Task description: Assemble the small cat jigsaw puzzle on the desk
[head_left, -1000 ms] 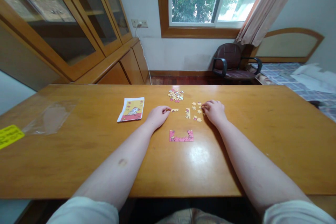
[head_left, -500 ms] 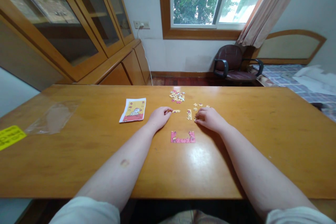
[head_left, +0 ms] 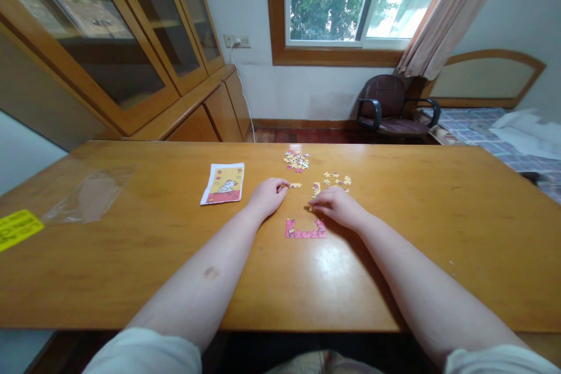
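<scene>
My left hand [head_left: 269, 195] rests on the table with its fingers curled. Its thumb and fingertip close at the left end of a short strip of joined yellow puzzle pieces [head_left: 295, 186]. My right hand [head_left: 336, 205] pinches a small yellow puzzle piece [head_left: 311, 208], partly covered by the fingers. Just beyond those fingers lies an upright strip of joined pieces [head_left: 316, 188], its lower part hidden. Nearer to me is a pink U-shaped section of joined puzzle [head_left: 305, 234]. Several loose yellow pieces [head_left: 335, 175] lie beyond my right hand.
A heap of mixed puzzle pieces [head_left: 297, 160] sits near the table's far edge. To the left lie a picture card [head_left: 224, 184] with a white animal and a clear plastic bag [head_left: 90, 196]. A yellow label [head_left: 20, 228] is at the far left. Behind stands an office chair [head_left: 390, 105].
My right hand has moved left and towards me, bringing a yellow puzzle piece between the upright strip and the pink section. Loose pieces it covered now show. My left hand has stayed put.
</scene>
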Motion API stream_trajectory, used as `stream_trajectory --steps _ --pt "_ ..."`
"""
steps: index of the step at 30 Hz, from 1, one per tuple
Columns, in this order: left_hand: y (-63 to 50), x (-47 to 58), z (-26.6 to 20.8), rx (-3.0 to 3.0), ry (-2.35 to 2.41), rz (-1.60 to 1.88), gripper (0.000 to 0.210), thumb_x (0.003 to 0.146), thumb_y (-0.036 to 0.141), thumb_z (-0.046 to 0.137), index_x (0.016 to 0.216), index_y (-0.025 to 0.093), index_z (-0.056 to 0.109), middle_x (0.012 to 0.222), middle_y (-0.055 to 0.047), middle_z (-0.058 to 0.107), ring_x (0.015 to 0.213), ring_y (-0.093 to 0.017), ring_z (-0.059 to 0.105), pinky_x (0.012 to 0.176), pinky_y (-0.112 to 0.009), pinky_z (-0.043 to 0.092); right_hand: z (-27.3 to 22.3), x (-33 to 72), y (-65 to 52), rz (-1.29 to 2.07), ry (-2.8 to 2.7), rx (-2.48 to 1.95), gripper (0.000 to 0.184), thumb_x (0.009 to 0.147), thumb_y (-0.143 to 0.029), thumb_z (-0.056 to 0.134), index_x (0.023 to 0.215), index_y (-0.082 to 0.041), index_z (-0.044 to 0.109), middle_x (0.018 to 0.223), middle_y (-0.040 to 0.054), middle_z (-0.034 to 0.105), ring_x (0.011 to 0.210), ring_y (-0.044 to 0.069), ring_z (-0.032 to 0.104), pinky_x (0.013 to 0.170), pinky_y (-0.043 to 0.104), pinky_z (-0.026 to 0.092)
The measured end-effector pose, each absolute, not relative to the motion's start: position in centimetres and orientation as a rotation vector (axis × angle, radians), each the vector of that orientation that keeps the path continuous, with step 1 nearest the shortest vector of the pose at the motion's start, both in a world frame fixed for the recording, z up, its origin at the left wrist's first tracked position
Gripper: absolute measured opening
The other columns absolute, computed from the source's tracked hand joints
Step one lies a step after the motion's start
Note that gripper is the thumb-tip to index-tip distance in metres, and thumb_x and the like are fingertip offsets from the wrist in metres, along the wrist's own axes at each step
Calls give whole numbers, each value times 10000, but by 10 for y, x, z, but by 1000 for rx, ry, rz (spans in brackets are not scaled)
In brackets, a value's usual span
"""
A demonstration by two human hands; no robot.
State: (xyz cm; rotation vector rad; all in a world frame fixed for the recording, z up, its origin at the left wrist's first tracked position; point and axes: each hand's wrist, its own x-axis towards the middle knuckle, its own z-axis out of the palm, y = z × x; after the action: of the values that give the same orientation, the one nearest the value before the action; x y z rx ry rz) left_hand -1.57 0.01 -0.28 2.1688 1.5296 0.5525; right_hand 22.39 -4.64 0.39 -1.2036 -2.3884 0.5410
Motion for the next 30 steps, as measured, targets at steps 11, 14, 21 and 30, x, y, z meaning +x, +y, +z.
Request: stream_trajectory --steps 11,14,21,30 --pt "-29 7 11 2539 1127 323 269 794 409 628 999 265 726 950 -65 682 905 -226 609 822 -326 460 17 227 -53 387 -2520 -1169 233 885 -272 547 826 -203 761 768 51 671 735 157 582 735 289 428" --pt "-29 8 8 2572 1134 324 251 823 419 597 953 258 738 924 -68 683 887 -223 611 806 -323 461 18 222 -55 419 -2546 -1140 229 889 -295 556 911 -208 766 795 55 665 747 161 584 745 296 429" --pt "-21 1 7 2539 1212 346 199 823 371 611 892 234 738 851 -49 687 791 -192 608 730 -300 457 11 224 -52 336 -2522 -1166 308 906 -401 551 1059 -196 724 883 85 674 829 188 592 765 318 433" --pt "-5 -14 7 2463 1496 376 207 835 338 586 929 240 743 854 -48 667 803 -183 591 717 -283 436 3 231 -45 330 -2420 -1208 244 901 -362 568 951 -192 737 873 75 703 814 182 625 787 323 451"
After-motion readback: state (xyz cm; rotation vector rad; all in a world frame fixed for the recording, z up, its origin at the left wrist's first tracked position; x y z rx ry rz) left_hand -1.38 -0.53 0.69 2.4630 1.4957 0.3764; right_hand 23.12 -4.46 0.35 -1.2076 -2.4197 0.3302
